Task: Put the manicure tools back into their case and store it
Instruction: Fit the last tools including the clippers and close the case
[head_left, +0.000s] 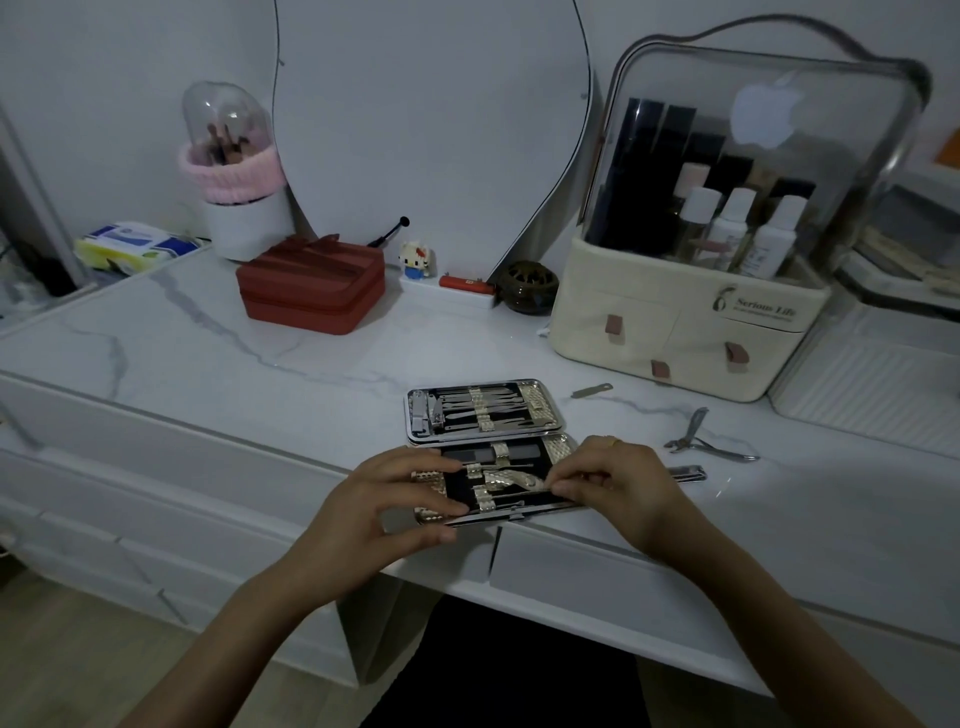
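While case (485, 413) is lying open, part-filled, L hand (387, 499) is gripping its edge, R hand (615, 486) pinching a strap (511, 480); nippers (709, 439), file (592, 389) still waiting outside.

Both hands (387, 493) (610, 486) work at the open manicure case (485, 415).

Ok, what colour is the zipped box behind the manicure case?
Dark red zipped box, clearest in the head view.

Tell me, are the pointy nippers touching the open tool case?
Apart. The head view shows bare marble tabletop between the nippers, lying to the right, and the open case.
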